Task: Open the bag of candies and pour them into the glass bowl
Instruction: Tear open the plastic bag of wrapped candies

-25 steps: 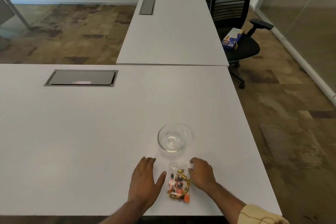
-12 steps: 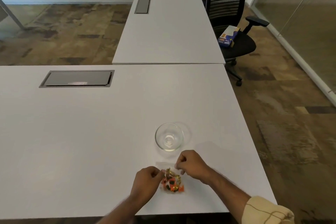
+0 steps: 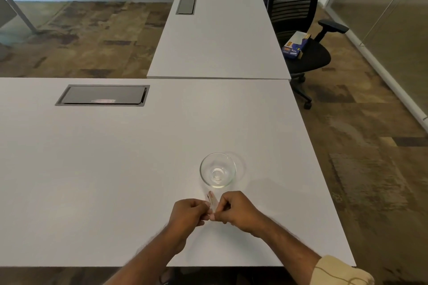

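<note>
We see the bag of candies [image 3: 212, 200] only as a clear strip of plastic sticking up between our two hands, just in front of the knuckles; the candies themselves are hidden behind the fingers. Our left hand [image 3: 188, 215] is curled shut, its fingertips pinching the plastic from the left side. Our right hand [image 3: 234, 211] is closed the same way, pinching it from the right, and the two sets of fingertips meet at the middle. Both hands hover low over the table [image 3: 115, 180], and we cannot tell whether they touch it.

The glass bowl [image 3: 218, 169] stands upright and empty just beyond the hands, close to the tip of the plastic but apart from it.

The near edge of the table runs under our forearms, and its right edge lies well off to the right of the bowl. To the left the white top is wide and bare up to a dark hatch [image 3: 102, 95] set into it. A second table [image 3: 220, 28] butts on at the far side, with an office chair [image 3: 298, 30] beside it carrying a small box [image 3: 295, 45].
</note>
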A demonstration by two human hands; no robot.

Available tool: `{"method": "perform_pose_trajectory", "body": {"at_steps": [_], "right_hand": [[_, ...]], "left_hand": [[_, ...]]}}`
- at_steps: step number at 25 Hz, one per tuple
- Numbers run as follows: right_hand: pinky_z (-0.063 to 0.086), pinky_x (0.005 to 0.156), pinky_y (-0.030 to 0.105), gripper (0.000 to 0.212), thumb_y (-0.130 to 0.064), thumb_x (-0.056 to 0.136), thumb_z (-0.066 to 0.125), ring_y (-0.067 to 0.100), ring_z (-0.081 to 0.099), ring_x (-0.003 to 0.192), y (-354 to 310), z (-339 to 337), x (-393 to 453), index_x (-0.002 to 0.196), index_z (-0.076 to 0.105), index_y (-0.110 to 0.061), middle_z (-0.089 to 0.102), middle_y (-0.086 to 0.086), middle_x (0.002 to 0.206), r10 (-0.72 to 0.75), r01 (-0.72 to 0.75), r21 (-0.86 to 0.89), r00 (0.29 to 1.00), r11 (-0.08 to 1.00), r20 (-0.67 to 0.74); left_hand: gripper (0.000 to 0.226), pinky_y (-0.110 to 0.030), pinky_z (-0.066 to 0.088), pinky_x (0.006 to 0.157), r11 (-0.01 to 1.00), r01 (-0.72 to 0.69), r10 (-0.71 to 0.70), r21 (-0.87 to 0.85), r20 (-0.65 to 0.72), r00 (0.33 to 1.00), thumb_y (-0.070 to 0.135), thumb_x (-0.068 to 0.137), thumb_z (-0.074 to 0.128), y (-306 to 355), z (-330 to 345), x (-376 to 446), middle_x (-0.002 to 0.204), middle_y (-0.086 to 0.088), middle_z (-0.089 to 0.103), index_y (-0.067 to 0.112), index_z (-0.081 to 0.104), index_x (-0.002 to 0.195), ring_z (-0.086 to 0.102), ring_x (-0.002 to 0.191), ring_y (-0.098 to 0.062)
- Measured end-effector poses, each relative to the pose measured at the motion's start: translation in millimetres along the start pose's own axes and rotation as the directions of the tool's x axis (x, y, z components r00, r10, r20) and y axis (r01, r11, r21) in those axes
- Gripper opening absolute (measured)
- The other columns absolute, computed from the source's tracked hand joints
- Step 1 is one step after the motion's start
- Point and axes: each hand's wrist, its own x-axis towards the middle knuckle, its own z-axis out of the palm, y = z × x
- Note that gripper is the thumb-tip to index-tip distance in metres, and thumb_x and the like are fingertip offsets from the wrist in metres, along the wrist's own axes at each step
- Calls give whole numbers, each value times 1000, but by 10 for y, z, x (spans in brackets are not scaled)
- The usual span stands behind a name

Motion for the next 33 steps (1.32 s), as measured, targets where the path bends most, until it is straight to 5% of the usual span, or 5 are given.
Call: {"method": "perform_pose_trajectory", "body": {"at_steps": [3, 8, 20, 30, 33], "right_hand": [[48, 54, 20, 58, -61, 70, 74, 7, 64, 57, -31, 11, -51, 84, 65, -6, 74, 0, 71, 42, -41, 53, 999, 998, -16], [47, 55, 30, 22, -28, 89, 59, 13, 63, 58, -106, -100, -62, 76, 66, -11, 71, -1, 68, -14, 10, 56, 997, 998, 72], [43, 46, 25, 26, -19, 89, 47, 19, 57, 54, -288, -117, -153, 67, 57, -12, 67, 4, 61, -140, 140, 308, 990, 941, -21], [31, 54, 34, 21, -21, 81, 49, 15, 36, 56, -199, -384, -94, 66, 43, -10, 45, 1, 59, -289, 213, -491, 954, 845, -84], [35, 54, 34, 23, -26, 81, 53, 13, 40, 55, -228, -441, -54, 65, 47, -10, 49, 1, 59, -301, 233, -410, 948, 882, -108]], "left_hand": [[17, -18, 55, 61, 999, -35, 34, 31, 32, 999, 15, 91, 68, -17, 4, -38, 73, -2, 79, 9, 80, 81, 74, 73, -14], [20, -23, 59, 66, 995, -97, 95, 14, 119, 988, 11, 93, 66, 37, -54, -94, 70, -4, 77, 6, 78, 78, 72, 71, -15], [38, -19, 47, 53, 961, -277, 271, 6, 196, 943, 27, 106, 44, 213, -16, -161, 59, 1, 64, 12, 60, 75, 57, 55, -9], [41, -24, 36, 48, 679, -322, 336, 660, 112, 935, 43, 88, 59, 418, -269, -59, 55, 2, 57, 16, 47, 61, 44, 46, -11], [42, -28, 34, 50, 619, -329, 369, 713, 105, 923, 44, 88, 57, 560, -270, -85, 58, -1, 57, 16, 46, 59, 41, 51, -15]]}}
